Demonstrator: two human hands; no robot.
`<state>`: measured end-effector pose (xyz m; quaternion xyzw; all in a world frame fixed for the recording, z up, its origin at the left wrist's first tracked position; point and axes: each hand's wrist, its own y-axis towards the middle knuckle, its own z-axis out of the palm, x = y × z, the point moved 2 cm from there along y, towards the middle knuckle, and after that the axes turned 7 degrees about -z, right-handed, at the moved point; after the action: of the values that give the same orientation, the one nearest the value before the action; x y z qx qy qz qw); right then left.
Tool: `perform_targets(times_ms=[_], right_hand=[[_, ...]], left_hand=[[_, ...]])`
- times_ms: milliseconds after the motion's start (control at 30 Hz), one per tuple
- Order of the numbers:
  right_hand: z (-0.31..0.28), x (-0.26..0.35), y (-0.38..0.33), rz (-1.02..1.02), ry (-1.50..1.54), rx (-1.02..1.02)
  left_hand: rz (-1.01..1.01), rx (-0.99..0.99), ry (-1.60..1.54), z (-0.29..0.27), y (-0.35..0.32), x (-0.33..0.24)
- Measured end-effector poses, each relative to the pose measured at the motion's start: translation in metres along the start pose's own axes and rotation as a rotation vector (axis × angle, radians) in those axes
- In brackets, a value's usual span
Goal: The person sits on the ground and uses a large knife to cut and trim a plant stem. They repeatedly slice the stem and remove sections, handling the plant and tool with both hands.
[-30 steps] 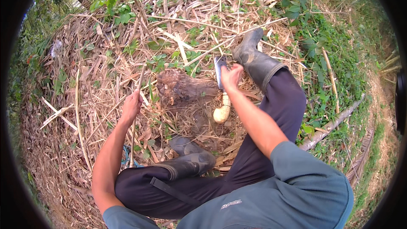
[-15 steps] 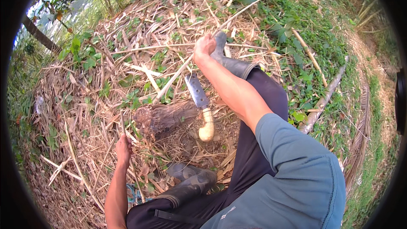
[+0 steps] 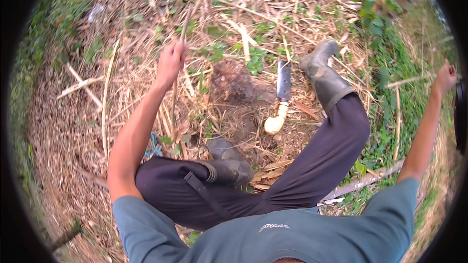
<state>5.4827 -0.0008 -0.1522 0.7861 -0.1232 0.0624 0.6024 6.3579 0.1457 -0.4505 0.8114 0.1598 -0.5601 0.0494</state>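
Note:
My left hand (image 3: 170,62) is closed around a long dry stalk (image 3: 174,107) that runs from the litter above my fist down toward my knee. My right hand (image 3: 445,79) is stretched far out to the right, fingers closed at the end of a thin pale stem (image 3: 409,81) among green weeds. A knife (image 3: 282,98) with a dark blade and pale curved handle lies on the ground with no hand on it. It rests beside a dark fibrous stump (image 3: 233,84), between my two rubber boots (image 3: 324,75).
Dry stalks, sticks and leaves cover the ground all around. Green weeds (image 3: 385,58) grow on the right. A thick grey branch (image 3: 363,181) lies by my right leg. A small blue scrap (image 3: 153,146) sits near my left knee.
My right hand has let go of the knife, which now lies by the stump, and has swung far out to the right. My left hand has risen and gripped a dry stalk.

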Motion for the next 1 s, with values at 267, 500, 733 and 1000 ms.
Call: perform_targets(times_ms=[267,500,733,1000], right_hand=[[-0.137,0.357,-0.36,0.261,1.093,1.263],[-0.168,0.454,-0.459,-0.229,1.186,1.359],[-0.191,0.432,-0.49,0.157,1.51,1.964],[-0.21,0.421,-0.523,1.447,1.6,2.161]], left_hand=[[0.412,-0.515,-0.647,-0.082,-0.026,-0.122],[0.122,-0.71,-0.96,-0.133,-0.031,-0.113],[-0.195,-0.6,-0.994,-0.064,-0.024,-0.077],[-0.31,-0.19,-0.74,0.009,-0.039,-0.059]])
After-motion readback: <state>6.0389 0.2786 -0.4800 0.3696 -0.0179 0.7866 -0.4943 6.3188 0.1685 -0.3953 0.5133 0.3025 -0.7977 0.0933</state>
